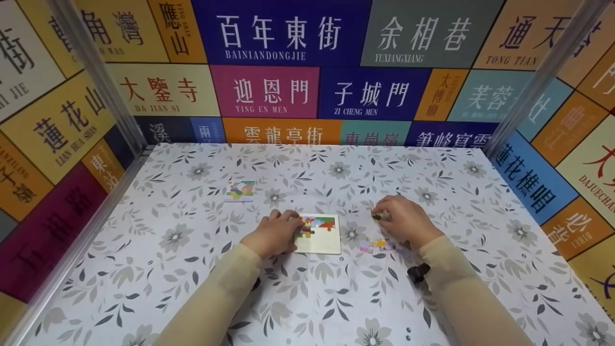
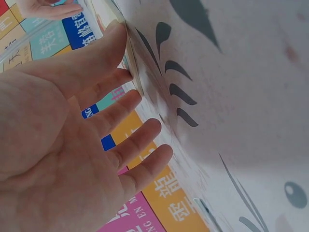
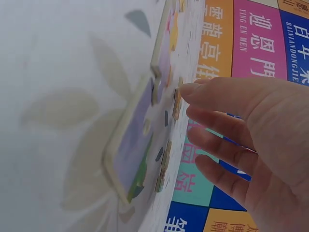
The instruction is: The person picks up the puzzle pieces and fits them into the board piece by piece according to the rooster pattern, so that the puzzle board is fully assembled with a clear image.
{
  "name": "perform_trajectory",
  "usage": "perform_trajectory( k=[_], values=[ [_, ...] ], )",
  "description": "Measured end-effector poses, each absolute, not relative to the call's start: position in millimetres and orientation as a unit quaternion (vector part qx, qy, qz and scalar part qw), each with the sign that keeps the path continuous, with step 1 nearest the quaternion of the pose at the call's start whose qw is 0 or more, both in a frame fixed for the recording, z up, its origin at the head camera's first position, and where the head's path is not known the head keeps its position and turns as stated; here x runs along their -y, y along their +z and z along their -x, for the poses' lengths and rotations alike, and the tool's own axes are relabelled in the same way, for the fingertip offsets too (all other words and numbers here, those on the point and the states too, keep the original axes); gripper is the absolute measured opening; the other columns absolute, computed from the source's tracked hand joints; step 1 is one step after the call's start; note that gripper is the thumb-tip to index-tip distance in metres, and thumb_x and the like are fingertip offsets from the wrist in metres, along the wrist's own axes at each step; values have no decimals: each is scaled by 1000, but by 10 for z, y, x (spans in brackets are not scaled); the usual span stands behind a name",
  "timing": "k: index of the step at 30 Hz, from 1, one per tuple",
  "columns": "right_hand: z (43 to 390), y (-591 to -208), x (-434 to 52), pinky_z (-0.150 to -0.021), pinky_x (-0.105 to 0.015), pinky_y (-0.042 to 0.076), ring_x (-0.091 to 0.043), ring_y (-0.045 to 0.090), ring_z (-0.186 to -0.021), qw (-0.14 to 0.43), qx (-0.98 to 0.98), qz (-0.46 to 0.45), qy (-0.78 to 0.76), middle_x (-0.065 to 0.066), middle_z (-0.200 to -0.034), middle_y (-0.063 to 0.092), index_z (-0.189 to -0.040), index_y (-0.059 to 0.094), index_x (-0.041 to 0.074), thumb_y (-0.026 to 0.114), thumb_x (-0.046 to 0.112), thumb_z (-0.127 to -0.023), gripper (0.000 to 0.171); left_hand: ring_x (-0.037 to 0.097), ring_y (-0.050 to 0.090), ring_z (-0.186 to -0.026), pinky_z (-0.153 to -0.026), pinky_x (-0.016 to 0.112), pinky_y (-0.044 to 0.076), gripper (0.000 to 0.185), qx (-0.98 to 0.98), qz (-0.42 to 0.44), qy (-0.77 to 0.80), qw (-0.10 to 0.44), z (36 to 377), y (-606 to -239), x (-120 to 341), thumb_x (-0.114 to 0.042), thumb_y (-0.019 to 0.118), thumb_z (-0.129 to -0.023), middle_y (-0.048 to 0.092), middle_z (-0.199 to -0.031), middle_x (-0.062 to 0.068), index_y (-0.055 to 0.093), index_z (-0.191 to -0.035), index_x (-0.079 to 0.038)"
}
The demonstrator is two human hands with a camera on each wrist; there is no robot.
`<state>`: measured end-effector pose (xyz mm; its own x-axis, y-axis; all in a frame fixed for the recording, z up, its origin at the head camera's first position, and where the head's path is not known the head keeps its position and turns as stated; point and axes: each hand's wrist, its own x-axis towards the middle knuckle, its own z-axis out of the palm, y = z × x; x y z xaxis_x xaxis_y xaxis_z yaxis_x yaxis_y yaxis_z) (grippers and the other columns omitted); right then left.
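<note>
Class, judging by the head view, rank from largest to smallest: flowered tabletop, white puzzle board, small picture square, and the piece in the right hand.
1. Flowered tabletop
2. White puzzle board
3. Small picture square
4. Piece in the right hand; partly hidden, judged by what shows

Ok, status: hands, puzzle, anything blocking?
Left hand touching puzzle tray. Right hand at loose piece, grip unclear. Puzzle partly filled; left hand hides its left edge.

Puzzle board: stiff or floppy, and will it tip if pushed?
The puzzle board is probably stiff: its edges look straight. Being thin and low, it should slide rather than tip or roll. The coloured pieces on it might shift if tilted, with bare board beside them.
</note>
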<state>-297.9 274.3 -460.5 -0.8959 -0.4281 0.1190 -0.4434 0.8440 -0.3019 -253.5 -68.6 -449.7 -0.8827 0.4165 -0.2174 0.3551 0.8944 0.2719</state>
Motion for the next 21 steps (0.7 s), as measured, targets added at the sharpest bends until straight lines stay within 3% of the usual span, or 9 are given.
perform_trajectory(
  k=[13, 21],
  values=[
    [3033, -4639, -2809, -91, -49, 56, -26, 69, -102, 3, 964, -207, 168, -4, -109, 76, -109, 81, 14, 78, 8, -89, 20, 32, 41, -140, -116, 52, 36, 56, -963, -198, 110, 146, 2539, -4486, 678, -25, 78, -92, 43, -159, 3, 59, -144, -22],
    [3032, -4619, -2811, -77, -42, 55, -20, 66, -85, 5, 963, -207, 175, -4, -100, 76, -104, 81, 13, 76, 10, -87, 18, 33, 40, -140, -115, 54, 36, 56, -962, -202, 117, 141, 2529, -4473, 699, -24, 78, -93, 42, -159, 4, 58, -144, -20]
  ],
)
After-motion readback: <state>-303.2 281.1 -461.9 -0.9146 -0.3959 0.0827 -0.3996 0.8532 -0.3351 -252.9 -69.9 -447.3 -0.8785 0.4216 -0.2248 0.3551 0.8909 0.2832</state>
